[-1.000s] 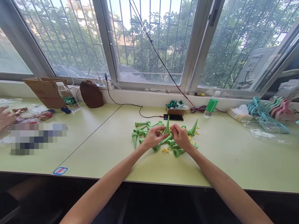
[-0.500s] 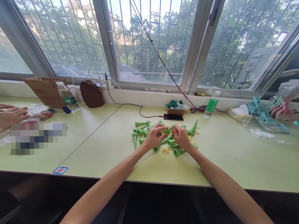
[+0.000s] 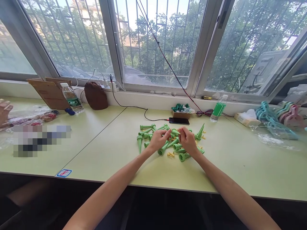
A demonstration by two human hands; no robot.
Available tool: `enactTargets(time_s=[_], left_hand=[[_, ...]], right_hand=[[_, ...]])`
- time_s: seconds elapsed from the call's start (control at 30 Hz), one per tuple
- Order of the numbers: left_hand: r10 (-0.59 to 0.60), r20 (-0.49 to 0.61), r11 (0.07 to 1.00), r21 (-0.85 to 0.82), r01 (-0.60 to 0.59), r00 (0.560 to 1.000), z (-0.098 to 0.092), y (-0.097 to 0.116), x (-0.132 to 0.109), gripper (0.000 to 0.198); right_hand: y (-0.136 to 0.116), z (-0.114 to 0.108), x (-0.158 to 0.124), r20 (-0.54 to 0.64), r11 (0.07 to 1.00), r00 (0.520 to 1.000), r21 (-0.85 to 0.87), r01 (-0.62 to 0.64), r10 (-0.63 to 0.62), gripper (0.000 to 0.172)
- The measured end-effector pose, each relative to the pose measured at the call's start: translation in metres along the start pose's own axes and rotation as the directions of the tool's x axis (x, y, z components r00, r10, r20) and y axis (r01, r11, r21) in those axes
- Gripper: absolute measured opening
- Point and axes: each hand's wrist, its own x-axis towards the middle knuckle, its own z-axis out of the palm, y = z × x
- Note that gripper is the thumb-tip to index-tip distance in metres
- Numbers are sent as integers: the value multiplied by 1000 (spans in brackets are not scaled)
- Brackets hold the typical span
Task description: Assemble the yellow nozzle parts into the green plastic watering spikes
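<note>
Far left: a co-worker's hand [image 3: 4, 112], raised above clear plastic packaging [image 3: 26, 115] with dark and reddish items; in front, a pixelated patch.
Brown paper bag [image 3: 49, 94], open-topped, by the wall; clear bottle [image 3: 74, 102] with green label, just beside it.
Numbered sticker [image 3: 64, 173], blue-edged, at the desk [image 3: 103, 156] front edge, beside a seam. Desk top: pale yellow-green, smooth.
Brown rounded object [image 3: 96, 96], below a white power strip [image 3: 112, 85] on the sill.
Windows [image 3: 158, 44], grey-framed, spanning the room's wall; bars and trees outside.
Loose green cones [image 3: 139, 144], mid-desk, scattered around the hands.
Left hand [image 3: 159, 140]: fingers curled by the wide end of a green cone [image 3: 176, 131]; cannot tell whether they grip it.
Yellow pieces [image 3: 170, 154], in front.
Phone [image 3: 179, 121], cable attached, behind the cones.
Right hand [image 3: 188, 140]: pinches that cone's narrow end above the pile.
Second bottle [image 3: 218, 108], green-labelled; tissue box [image 3: 247, 118].
Far right: hangers [image 3: 291, 115], blue, green and pink.
</note>
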Motion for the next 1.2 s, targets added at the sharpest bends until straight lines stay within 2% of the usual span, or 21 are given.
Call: enactTargets(time_s=[0.13,0.37,0.53,0.73,0.93,1.2], left_hand=[[-97,177,986,-115,119,979,-1,4,-3,61],[-84,193,985,-135,111,978,-4,8,-5,55],[-67,162,991,-103,84,984,-5,8,-6,52],[9,140,998,-62,0,990,-6,11,-7,42],[85,55,995,53,-88,995,-2,6,-6,35],[270,-21,949,178,-262,963,0,-5,-2,27]], right_hand=[[-2,0,-1,86,998,994,16,63,-65,34],[-1,0,0,81,998,995,36,55,-58,33],[1,1,-1,86,998,995,53,42,-46,32],[3,1,0,94,998,994,52,41,-45,32],[5,1,-1,95,998,995,59,31,-37,34],[2,1,-1,97,995,995,103,-11,1,37]])
